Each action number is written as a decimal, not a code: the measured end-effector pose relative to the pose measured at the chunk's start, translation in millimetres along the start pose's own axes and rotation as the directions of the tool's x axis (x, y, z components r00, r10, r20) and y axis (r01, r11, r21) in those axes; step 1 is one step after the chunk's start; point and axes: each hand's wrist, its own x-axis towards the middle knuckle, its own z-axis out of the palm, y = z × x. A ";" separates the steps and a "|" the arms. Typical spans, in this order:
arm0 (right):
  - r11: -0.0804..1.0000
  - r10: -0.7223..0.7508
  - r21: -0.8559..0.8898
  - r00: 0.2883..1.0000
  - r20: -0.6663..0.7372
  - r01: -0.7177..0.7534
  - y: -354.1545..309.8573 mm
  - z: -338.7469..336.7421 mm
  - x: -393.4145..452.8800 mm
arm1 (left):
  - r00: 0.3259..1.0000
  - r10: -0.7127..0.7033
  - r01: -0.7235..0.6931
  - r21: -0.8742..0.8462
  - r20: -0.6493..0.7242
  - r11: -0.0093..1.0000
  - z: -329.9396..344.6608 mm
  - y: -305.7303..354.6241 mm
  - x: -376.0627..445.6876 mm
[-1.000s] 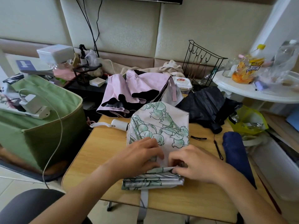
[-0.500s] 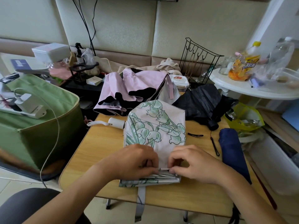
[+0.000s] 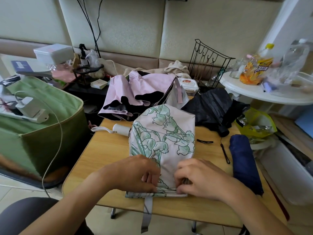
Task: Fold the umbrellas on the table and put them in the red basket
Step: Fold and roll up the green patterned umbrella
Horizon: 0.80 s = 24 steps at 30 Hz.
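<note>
Sitting off the left edge of the pale wooden tabletop is a large green fabric bin with a white charger and cable resting on it; no red basket shows anywhere in view. Further right, a white handle with a wrist loop pokes out from under the white umbrella canopy printed with green flowers, which lies flat in the middle of the tabletop with its near edge gathered into stacked pleats.

On those pleats the left hand has its grip closed, fingers curled down and pinching the folded edge. Just beside it, the right hand pinches the same edge in a closed grip, fingertips tucked into the layers. A grey closure strap hangs off the tabletop's near edge below them.

Behind the printed canopy lie an unfolded pink-and-black umbrella and, to its right, a loose black umbrella. At the far right rests a navy umbrella already rolled into a slim bundle.

The step in hand looks like pleating the printed canopy panel by panel. Next, the pleats likely need rolling tight around the shaft and securing with the strap, keeping the layers pressed so they do not spring apart.
</note>
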 end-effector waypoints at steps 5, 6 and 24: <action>0.997 0.012 -0.075 1.000 0.015 -0.011 -7.8 4.1 5.5 | 0.995 -0.026 0.036 0.111 -0.092 0.993 5.5 2.2 4.7; 0.996 0.015 -0.091 1.000 0.020 -0.013 -9.7 3.7 6.4 | 0.988 -0.021 0.044 0.150 -0.151 0.988 8.0 3.2 7.1; 0.431 0.768 0.886 0.585 -0.260 -0.172 74.2 -35.0 70.0 | 0.965 -0.147 0.181 0.145 -0.216 0.973 19.5 6.3 30.4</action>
